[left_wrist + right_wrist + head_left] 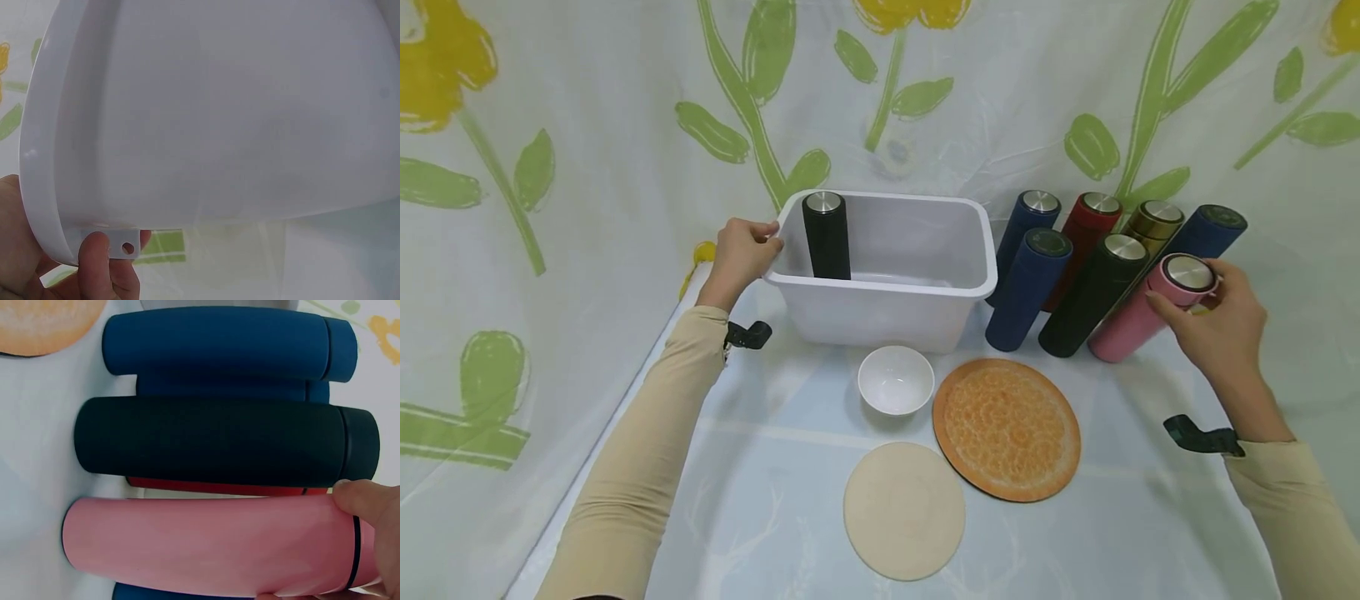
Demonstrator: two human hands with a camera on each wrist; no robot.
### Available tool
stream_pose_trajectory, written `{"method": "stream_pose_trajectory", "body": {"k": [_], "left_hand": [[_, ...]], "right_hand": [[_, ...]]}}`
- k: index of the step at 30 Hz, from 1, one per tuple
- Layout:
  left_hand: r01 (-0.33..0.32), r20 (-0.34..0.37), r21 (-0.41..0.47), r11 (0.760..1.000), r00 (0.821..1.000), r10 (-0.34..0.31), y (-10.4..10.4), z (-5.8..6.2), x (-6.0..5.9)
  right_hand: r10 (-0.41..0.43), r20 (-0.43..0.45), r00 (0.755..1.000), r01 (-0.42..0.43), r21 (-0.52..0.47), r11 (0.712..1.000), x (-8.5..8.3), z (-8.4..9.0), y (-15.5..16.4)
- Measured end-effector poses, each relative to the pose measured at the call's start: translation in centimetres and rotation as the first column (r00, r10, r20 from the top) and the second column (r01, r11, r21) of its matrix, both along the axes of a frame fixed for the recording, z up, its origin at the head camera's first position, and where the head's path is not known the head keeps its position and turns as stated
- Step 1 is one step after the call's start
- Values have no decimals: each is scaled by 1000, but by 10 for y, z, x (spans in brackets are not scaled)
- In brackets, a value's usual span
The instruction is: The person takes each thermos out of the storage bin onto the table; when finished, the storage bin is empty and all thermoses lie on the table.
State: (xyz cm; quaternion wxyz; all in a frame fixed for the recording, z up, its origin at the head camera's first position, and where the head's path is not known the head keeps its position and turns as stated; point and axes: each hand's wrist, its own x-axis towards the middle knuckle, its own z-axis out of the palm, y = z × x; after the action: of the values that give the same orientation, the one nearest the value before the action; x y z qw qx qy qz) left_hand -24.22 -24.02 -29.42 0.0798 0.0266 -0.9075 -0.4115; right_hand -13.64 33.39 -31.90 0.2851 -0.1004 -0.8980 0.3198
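My left hand (739,260) holds the left end of a white plastic tub (868,317). In the left wrist view, thumb and fingers pinch a small holed tab (122,242) below its rim. Inside the tub, at its left, stands a black thermos flask (827,242) with a steel-topped lid. My right hand (1228,325) grips a pink thermos flask (1126,323) around its top, thumb on the near side. That flask's base appears to stand on the table. Beside it are a dark green-black flask (212,437) and a blue flask (1028,287).
Behind them stand another blue flask (1028,212), a red one (1084,225), a gold one (1153,223) and a blue one (1210,229). A white bowl (896,381), a brown patterned round mat (1007,429) and a beige disc (904,511) lie in front of the tub.
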Motion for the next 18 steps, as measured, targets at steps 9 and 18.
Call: {"method": "stream_pose_trajectory", "body": {"k": [9, 18], "left_hand": [[-1, 3, 1, 1000, 1000, 1, 1, -1, -3], [20, -51, -17, 1000, 999, -21, -1, -2, -2]], "right_hand": [[18, 47, 999, -19, 24, 1000, -12, 1, 5], [8, 107, 994, -11, 29, 1000, -25, 4, 13]]}}
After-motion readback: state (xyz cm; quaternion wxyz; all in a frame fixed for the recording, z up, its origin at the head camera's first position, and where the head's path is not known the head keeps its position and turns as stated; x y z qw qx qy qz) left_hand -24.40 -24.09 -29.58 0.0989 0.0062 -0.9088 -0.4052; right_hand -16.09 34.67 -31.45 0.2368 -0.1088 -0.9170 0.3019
